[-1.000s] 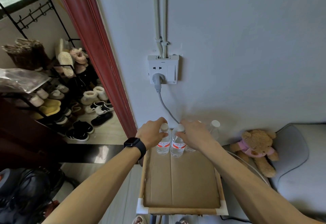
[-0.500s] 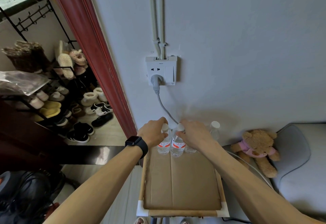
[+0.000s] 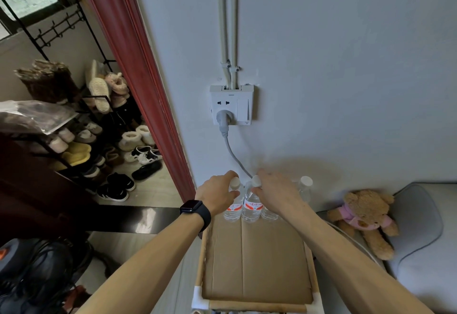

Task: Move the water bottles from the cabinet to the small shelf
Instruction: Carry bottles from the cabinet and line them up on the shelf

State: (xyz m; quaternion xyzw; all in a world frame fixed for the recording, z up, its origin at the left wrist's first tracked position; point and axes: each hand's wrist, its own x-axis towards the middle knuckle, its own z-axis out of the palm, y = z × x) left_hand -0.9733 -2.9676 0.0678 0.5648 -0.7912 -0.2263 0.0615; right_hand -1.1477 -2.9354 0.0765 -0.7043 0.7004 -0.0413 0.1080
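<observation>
surface: cardboard-lined shelf [image 3: 254, 264] against a grey wall [image 3: 321, 66].
room: socket [image 3: 231, 104] above, shoe rack [image 3: 99, 125] left, teddy [image 3: 366, 217] right.
bottles [image 3: 268, 212]: clear, white caps, red labels, upright at the shelf's back.
your hands: left hand [image 3: 217, 197] grips first bottle [image 3: 233, 211]; right hand [image 3: 277, 195] grips second bottle [image 3: 251, 208].

Water bottles [image 3: 305, 186] stand in a row at the back of the small shelf [image 3: 254, 264], below the socket [image 3: 231, 104]. Our left hand [image 3: 217, 196] grips the leftmost bottle [image 3: 232, 208], our right hand [image 3: 277, 196] the next bottle [image 3: 252, 208]. Teddy bear [image 3: 363, 217] to the right, shoe rack [image 3: 86, 140] to the left.
</observation>
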